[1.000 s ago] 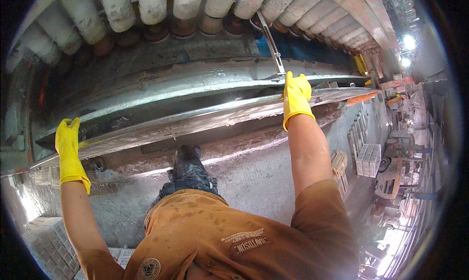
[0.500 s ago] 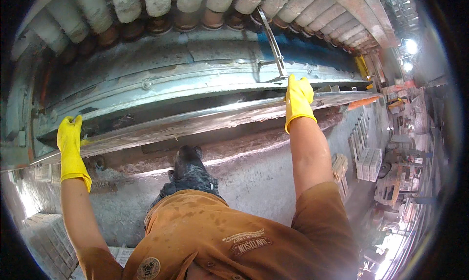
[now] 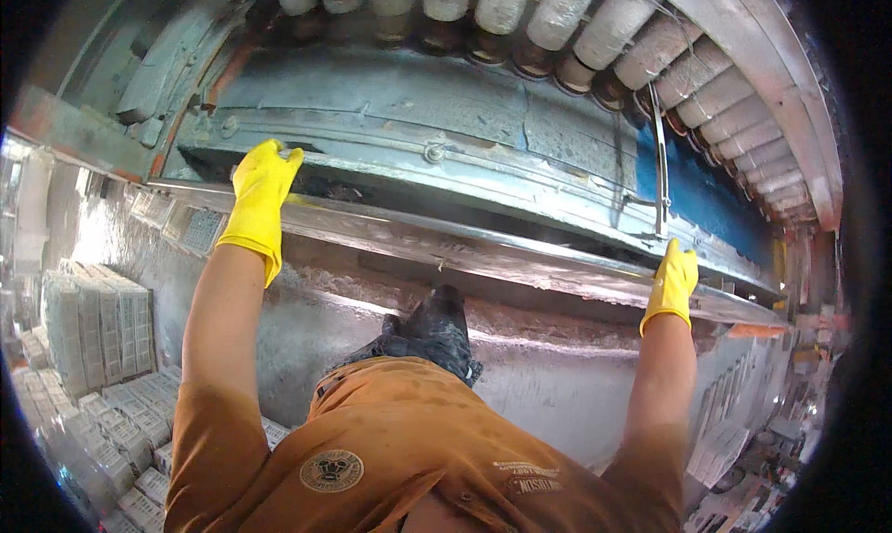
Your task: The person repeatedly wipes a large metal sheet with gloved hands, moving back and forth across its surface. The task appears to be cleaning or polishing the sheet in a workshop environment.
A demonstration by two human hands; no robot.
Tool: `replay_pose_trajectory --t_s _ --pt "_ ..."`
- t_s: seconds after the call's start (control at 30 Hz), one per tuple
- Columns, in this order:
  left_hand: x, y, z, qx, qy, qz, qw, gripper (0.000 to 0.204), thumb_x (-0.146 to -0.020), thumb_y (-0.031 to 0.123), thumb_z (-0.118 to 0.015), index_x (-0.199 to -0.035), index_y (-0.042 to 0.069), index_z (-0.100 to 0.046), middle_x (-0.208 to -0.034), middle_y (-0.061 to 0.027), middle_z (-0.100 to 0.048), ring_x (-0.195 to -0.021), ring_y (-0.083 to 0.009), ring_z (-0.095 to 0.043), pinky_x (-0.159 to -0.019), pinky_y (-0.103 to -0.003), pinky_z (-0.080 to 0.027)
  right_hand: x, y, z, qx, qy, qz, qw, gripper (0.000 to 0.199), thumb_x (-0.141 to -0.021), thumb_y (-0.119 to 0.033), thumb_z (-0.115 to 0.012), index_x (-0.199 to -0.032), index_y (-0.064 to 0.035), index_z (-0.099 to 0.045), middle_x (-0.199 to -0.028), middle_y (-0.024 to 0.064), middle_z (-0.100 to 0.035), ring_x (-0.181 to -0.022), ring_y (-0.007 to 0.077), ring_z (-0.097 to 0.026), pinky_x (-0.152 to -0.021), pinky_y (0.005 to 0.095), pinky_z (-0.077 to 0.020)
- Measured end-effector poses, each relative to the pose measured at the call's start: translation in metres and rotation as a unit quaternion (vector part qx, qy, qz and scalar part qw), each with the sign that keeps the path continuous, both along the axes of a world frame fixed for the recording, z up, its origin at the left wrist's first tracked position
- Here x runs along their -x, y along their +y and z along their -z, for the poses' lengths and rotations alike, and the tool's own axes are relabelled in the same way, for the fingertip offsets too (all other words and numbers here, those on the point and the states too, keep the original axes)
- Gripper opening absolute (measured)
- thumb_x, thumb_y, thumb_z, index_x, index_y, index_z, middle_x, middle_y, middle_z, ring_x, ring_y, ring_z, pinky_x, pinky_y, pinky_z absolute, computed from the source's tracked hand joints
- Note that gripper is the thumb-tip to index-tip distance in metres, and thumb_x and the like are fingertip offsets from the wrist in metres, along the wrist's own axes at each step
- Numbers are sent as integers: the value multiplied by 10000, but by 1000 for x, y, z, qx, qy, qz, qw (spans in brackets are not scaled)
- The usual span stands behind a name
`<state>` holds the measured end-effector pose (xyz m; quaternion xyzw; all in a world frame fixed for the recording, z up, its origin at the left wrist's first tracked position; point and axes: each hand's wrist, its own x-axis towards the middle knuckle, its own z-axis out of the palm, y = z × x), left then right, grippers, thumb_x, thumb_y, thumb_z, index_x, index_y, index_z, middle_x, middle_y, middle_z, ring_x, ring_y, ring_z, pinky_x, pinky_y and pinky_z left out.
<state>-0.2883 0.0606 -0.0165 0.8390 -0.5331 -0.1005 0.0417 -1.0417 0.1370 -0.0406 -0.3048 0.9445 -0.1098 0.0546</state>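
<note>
A long, pale metal panel runs across in front of me, with a narrow dark gap behind its upper edge. My left hand, in a yellow rubber glove, is closed at that edge near the panel's left end. Toward the right end, my right hand, gloved the same way, is also closed at the edge. Just above it ends a slim upright metal bar. Behind the gap lies a blue-green metal ledge with a bolt on it. The fingertips of both hands are partly hidden.
A row of thick, dusty grey cylinders hangs above the ledge. Stacks of white slotted crates stand on the lower left. My dark boot is below the panel, beside a dirty concrete floor.
My view has tilted and swung left, so the crates at the left show more. Both hands keep about the same places along the panel.
</note>
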Motion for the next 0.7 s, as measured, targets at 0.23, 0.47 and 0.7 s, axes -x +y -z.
replay_pose_trajectory --t_s 0.23,0.47,0.7 --pt "-2 -3 21 60 -15 1 998 556 -921 545 -698 -1225 80 -721 -1197 -159 -754 -1154 -345 -700 -972 -432 -540 33 7 22 52 72 -38 995 679 -992 -566 -554 -1261 54 -624 -1084 274 -687 -1027 427 -654 -924 478 -503" --pt "11 -1 2 27 5 8 1000 619 -931 545 -676 -1321 65 -684 -1298 -180 -714 -1225 -358 -666 -1044 -439 -519 47 14 36 161 9 -48 986 584 -1012 -507 -553 -1116 61 -638 -702 163 -614 -596 308 -568 -639 434 -486" --pt "11 2 -5 22 2 2 1000 637 -940 535 -669 -1370 64 -662 -1359 -180 -685 -1277 -345 -639 -1080 -431 -498 29 9 26 116 107 -69 985 596 -1008 -511 -521 -1093 68 -633 -832 235 -683 -738 369 -684 -736 460 -532"
